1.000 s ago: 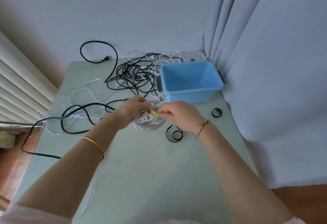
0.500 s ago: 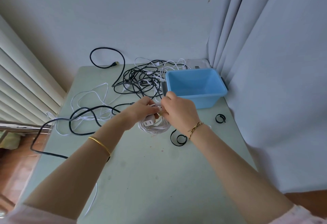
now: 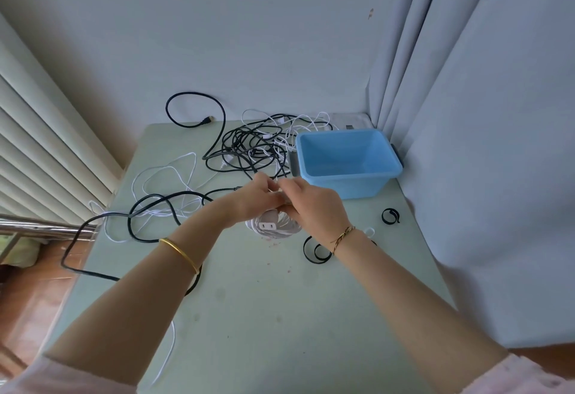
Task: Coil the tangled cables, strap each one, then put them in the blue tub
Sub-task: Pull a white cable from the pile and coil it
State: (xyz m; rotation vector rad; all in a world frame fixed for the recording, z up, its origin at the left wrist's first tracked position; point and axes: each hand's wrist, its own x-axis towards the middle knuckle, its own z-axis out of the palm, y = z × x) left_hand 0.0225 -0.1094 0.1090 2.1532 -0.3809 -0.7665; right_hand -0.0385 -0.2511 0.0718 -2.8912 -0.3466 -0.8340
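The tub (image 3: 351,188) is light blue and plain, the table (image 3: 280,316) pale green with faint reddish specks. The coil (image 3: 273,228) is white, the tangle (image 3: 245,144) mixes black and white cables, and the straps (image 3: 383,216) are black. One bangle (image 3: 180,255) is gold; the sleeves (image 3: 529,375) are pale pink.

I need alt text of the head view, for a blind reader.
The left hand and right hand hold a coiled white cable over a green table. A blue tub stands behind, tangled cables beside it.

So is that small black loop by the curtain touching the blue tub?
Apart. The head view shows bare table between the black loop and the blue tub front wall.
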